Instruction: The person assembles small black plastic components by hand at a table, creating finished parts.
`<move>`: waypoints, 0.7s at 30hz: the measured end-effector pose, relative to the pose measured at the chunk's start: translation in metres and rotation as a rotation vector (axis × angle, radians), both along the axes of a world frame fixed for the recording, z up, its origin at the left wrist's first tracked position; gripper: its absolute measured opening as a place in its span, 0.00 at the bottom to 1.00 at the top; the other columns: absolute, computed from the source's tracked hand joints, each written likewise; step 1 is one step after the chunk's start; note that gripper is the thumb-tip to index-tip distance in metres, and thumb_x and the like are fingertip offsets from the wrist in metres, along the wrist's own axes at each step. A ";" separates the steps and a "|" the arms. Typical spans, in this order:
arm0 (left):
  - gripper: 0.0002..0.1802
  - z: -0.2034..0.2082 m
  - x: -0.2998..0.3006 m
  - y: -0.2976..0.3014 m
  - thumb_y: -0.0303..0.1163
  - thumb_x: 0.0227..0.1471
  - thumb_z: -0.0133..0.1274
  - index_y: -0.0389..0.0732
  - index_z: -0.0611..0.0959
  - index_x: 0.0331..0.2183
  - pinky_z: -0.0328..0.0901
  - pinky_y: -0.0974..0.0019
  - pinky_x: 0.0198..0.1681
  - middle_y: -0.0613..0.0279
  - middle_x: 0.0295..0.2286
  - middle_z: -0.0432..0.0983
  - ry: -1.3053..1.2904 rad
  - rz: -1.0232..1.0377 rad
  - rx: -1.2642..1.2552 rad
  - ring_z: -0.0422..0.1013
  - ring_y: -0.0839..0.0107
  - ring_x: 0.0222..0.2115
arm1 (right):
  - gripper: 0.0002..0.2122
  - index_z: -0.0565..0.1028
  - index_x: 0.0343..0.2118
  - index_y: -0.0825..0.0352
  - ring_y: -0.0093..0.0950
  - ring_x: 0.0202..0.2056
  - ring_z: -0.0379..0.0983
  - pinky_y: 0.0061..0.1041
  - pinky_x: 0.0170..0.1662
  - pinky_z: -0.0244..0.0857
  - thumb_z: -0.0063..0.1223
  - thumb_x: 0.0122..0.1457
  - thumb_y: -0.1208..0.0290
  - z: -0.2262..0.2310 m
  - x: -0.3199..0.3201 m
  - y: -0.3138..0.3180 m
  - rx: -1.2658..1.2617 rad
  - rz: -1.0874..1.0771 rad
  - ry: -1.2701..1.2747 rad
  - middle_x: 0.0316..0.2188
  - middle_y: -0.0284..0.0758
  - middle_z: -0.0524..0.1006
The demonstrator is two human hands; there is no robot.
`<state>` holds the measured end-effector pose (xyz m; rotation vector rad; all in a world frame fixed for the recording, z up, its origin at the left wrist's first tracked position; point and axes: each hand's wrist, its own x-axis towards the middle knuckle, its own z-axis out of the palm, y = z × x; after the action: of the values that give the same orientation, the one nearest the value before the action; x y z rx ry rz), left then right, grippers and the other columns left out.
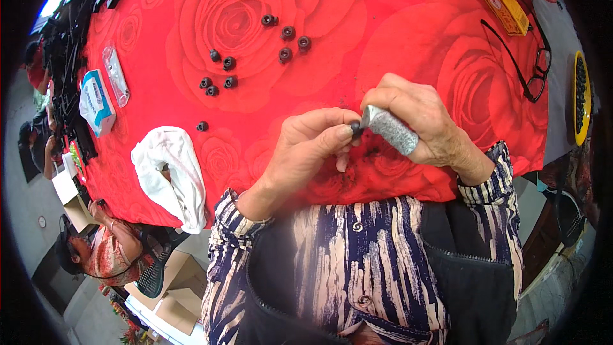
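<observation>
Pinched between the thumb and fingers of my left hand [310, 144] is a small black round part [356, 129]. My right hand [418, 115] is closed around a short trimming knife with a thick, grey speckled handle [393, 131]. Its short metal end meets the black part, or nearly so; the fingers partly hide the contact. Dark crumbs lie on the red rose-patterned cloth [255, 105] below my hands. Beyond them, several similar black ring-shaped parts [285, 55] are scattered on the cloth, with more at the far edge.
A crumpled white cloth [188, 179] lies at the left, near a blue-and-white box [96, 102] and a clear packet [115, 75]. To the right are black-framed glasses [536, 83], a yellow-orange box [501, 0] and a yellow tray [577, 134] of black pieces. Another person [112, 246] sits at left.
</observation>
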<state>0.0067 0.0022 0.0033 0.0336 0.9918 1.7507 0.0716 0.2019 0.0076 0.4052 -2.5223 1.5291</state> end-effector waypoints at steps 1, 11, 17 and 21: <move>0.12 -0.001 0.000 0.000 0.28 0.54 0.51 0.32 0.78 0.40 0.66 0.77 0.25 0.63 0.29 0.74 -0.002 -0.003 0.002 0.68 0.79 0.22 | 0.12 0.71 0.34 0.66 0.36 0.25 0.70 0.32 0.25 0.63 0.55 0.45 0.71 -0.001 0.000 0.001 -0.004 -0.018 0.000 0.24 0.36 0.69; 0.12 0.001 0.000 0.001 0.27 0.54 0.51 0.32 0.78 0.40 0.66 0.77 0.25 0.64 0.29 0.74 0.041 -0.008 0.003 0.68 0.80 0.23 | 0.09 0.71 0.34 0.69 0.32 0.21 0.67 0.28 0.23 0.60 0.54 0.50 0.73 -0.001 0.001 0.002 0.059 0.002 -0.012 0.22 0.36 0.68; 0.11 -0.002 0.001 0.001 0.27 0.54 0.51 0.32 0.78 0.40 0.66 0.77 0.25 0.65 0.29 0.73 0.057 0.004 0.018 0.67 0.80 0.23 | 0.08 0.71 0.33 0.69 0.32 0.21 0.66 0.28 0.23 0.60 0.53 0.52 0.72 -0.001 0.000 0.000 0.041 -0.019 -0.009 0.22 0.36 0.68; 0.12 -0.001 0.000 0.003 0.27 0.54 0.52 0.32 0.78 0.40 0.66 0.77 0.25 0.65 0.29 0.73 0.092 -0.012 0.012 0.67 0.80 0.23 | 0.09 0.71 0.32 0.66 0.35 0.23 0.69 0.31 0.24 0.62 0.54 0.47 0.71 0.000 0.001 0.000 0.055 -0.034 -0.048 0.23 0.36 0.67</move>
<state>0.0069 0.0047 0.0024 0.1279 1.0456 1.7568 0.0729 0.2018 0.0075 0.3351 -2.5991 1.4769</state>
